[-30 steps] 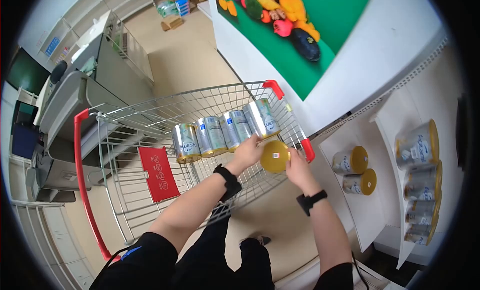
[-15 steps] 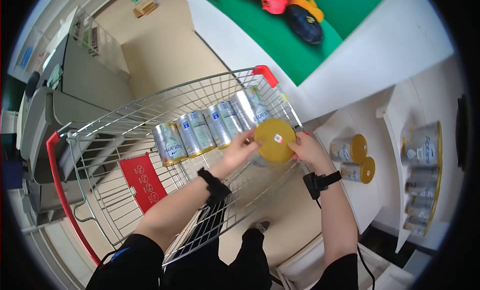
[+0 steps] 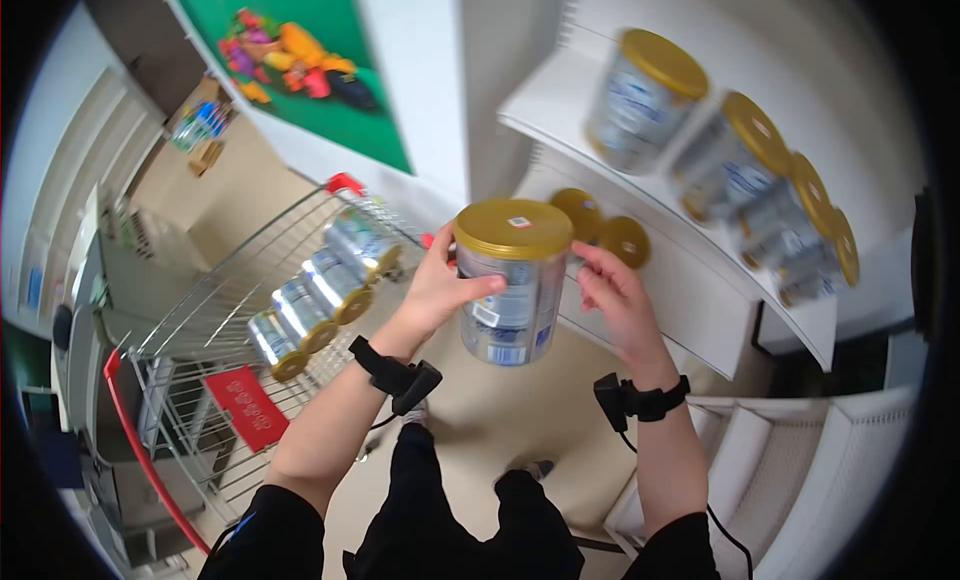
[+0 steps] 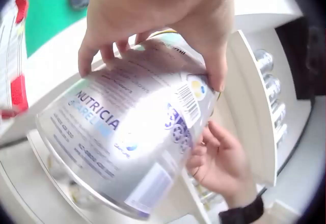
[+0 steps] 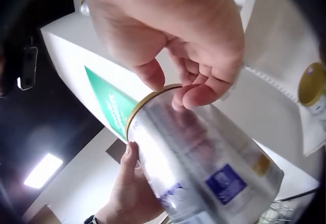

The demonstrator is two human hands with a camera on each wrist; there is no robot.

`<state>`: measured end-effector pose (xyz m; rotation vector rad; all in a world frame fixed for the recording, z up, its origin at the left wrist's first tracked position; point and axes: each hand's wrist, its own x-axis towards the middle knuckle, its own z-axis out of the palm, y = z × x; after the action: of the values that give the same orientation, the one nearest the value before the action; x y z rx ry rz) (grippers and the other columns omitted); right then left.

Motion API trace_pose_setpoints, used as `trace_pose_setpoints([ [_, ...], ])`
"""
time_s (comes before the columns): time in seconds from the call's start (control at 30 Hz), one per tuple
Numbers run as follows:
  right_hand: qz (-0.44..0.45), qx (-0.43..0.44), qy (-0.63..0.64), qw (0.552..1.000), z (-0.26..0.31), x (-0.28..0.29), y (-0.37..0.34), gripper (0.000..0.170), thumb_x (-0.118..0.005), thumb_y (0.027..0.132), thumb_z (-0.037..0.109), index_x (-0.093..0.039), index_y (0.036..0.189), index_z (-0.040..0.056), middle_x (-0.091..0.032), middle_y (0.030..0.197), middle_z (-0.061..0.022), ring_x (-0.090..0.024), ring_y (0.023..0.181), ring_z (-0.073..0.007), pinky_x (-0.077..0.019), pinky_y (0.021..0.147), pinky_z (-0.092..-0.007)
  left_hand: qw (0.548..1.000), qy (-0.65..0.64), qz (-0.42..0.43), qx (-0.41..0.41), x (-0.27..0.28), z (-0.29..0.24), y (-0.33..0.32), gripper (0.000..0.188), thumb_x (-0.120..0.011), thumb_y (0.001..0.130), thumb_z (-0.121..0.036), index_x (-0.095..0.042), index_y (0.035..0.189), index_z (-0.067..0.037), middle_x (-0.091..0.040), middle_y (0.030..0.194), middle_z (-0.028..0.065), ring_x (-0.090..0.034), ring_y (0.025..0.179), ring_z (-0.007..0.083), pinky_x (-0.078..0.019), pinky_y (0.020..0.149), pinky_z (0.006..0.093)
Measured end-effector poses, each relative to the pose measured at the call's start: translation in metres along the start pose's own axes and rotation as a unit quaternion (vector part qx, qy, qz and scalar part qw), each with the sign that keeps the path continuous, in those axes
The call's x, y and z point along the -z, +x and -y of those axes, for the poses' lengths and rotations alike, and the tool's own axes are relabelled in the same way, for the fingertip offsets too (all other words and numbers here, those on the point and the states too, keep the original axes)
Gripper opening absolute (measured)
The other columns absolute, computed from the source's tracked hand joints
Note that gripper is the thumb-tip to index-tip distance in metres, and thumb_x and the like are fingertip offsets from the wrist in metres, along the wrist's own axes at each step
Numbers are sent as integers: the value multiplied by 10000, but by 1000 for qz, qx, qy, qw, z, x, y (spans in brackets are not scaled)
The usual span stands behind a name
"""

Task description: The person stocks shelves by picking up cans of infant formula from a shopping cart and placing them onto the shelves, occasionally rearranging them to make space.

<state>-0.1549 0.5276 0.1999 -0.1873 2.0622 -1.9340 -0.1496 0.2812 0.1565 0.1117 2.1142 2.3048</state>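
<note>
My left hand (image 3: 435,292) grips a silver milk powder tin (image 3: 510,300) with a gold lid, holding it upright in front of me, its thumb across the label. In the left wrist view the tin (image 4: 122,127) shows NUTRICIA print and a barcode, with the left hand (image 4: 158,20) spread round it near the lid end. My right hand (image 3: 620,295) is beside the tin, fingers loosely bent and the index fingertip right at the lid's edge. The right wrist view has the right hand (image 5: 178,40) close over the lid rim.
A wire shopping cart (image 3: 190,330) with red trim, at left, holds several similar tins (image 3: 300,310) in a row. On the right, an upper white shelf (image 3: 550,110) carries several more tins (image 3: 650,100), and two gold-lidded tins (image 3: 627,242) sit lower. White shelving (image 3: 780,460) stands at lower right.
The tin has moved away from over the cart towards the shelves, and its side now shows below the lid. The right hand has loosened from the tin; the view has turned right.
</note>
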Motion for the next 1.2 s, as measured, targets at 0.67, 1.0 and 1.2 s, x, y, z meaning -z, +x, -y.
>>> trace_pose_setpoints([
  [0.67, -120, -67, -51, 989, -186, 197, -156, 1003, -874, 652, 206, -268, 1433, 41, -477, 1283, -123, -528, 1122, -243, -493, 905, -366, 962, -75, 206, 162, -269, 139, -39, 1194, -895, 628, -191, -46, 1458, -68, -319, 1411, 167, -329, 1338, 279, -278, 1121, 427],
  [1.0, -285, 52, -74, 954, -278, 231, -83, 1005, -882, 585, 83, -279, 1386, 26, -513, 1256, -126, -549, 1126, -255, -478, 945, -384, 936, 241, 213, -142, -248, 185, 58, 805, -782, 741, -184, -330, 1397, -65, -414, 1387, 189, -385, 1309, 352, -288, 1115, 458],
  [1.2, -315, 119, -75, 939, -339, 268, -5, 996, -858, 621, 69, -242, 1402, 24, -471, 1318, -145, -485, 1217, -271, -438, 1000, -376, 763, 479, 169, -400, -251, 233, 118, 565, -651, 840, -131, -443, 1365, -153, -471, 1361, 141, -450, 1258, 337, -305, 1089, 498],
])
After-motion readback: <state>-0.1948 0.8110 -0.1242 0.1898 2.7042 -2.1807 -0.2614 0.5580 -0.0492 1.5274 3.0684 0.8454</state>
